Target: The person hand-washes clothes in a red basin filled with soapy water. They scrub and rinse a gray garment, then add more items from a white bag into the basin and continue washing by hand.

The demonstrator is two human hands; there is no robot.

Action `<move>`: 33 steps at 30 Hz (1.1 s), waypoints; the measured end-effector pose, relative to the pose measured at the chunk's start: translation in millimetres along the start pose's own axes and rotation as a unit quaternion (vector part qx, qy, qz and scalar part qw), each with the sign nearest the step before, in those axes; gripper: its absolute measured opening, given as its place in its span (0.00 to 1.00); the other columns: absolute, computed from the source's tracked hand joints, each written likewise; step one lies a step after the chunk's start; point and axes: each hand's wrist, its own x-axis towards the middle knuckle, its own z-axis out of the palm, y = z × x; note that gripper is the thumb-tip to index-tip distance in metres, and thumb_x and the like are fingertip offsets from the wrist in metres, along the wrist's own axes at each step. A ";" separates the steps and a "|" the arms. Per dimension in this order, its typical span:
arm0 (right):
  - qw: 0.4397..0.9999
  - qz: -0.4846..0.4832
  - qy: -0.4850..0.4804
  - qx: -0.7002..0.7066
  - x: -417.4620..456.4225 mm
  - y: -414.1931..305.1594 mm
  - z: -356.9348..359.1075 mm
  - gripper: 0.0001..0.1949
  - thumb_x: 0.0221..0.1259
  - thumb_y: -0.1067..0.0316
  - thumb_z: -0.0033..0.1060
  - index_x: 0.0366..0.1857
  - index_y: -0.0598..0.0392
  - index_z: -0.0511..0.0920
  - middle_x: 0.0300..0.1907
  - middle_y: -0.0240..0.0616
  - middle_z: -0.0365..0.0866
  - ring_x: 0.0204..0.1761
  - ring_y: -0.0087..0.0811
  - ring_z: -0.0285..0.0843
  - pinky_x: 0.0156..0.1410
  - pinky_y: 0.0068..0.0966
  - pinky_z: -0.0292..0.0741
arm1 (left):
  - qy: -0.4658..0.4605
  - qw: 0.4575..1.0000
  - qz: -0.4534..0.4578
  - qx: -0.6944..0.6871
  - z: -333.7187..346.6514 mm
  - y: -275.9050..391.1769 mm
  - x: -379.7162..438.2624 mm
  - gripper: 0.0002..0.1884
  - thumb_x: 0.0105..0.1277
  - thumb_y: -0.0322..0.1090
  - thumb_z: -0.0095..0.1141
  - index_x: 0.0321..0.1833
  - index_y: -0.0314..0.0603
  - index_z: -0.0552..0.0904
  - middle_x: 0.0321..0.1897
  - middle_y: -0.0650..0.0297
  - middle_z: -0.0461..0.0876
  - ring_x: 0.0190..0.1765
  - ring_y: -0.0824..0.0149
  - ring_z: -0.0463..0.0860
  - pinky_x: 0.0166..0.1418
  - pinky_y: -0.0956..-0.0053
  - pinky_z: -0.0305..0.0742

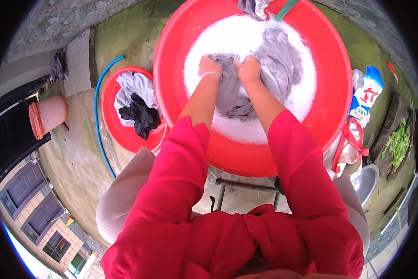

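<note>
A large red plastic basin (242,160) in front of me holds white soapy foam (226,38). In the foam lies a wet grey cloth (275,62), bunched in the middle and spread towards the right. My left hand (210,67) is closed on the cloth's left part, its fingertips hidden by fabric and suds. Close by, my right hand (249,69) grips the same cloth between its two folds, thumb towards the left hand. Another darker wet cloth (254,8) hangs over the basin's far edge, beside a green hose (285,9) that reaches into the foam.
Left of the basin, a smaller red basin (107,104) holds white cloth (134,83) and black cloth (141,117). A blue hose (97,104) curves past it near a bucket (50,113). At right are a detergent bag (367,90), a tote bag (345,150), a metal bowl (367,181) and green leaves (397,144).
</note>
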 end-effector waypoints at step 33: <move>0.971 0.021 0.110 0.212 -96.7 -15.7 -116.6 0.19 0.66 0.56 0.39 0.35 0.63 0.76 0.35 0.61 0.77 0.41 0.56 0.76 0.47 0.39 0.72 | -0.203 0.928 0.083 -0.303 -10.4 86.3 -122.5 0.14 0.68 0.43 0.47 0.30 0.40 0.77 0.28 0.64 0.77 0.32 0.66 0.74 0.36 0.66 0.71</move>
